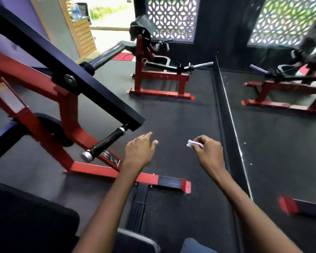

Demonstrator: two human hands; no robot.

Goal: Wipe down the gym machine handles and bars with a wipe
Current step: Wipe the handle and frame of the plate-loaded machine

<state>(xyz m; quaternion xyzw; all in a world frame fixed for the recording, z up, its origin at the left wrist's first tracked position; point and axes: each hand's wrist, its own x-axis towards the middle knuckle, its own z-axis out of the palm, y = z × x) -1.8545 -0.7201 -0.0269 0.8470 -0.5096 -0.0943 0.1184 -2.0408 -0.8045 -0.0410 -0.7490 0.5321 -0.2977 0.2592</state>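
A red-framed gym machine (44, 99) stands at the left. Its black lever arm (91, 84) ends in a black handle (106, 141) with a silver end cap. My left hand (139, 152) hovers just right of that handle, fingers relaxed and empty, not touching it. My right hand (206, 152) is further right and pinches a small folded white wipe (192, 143) between thumb and fingers. Both hands are above the dark floor.
A second red machine (153, 75) with a chrome bar (202, 65) stands at the back. A wall mirror (281, 143) on the right reflects it. The near machine's red foot bar (153, 179) lies on the black rubber floor (181, 125). A black seat pad (26, 225) is at lower left.
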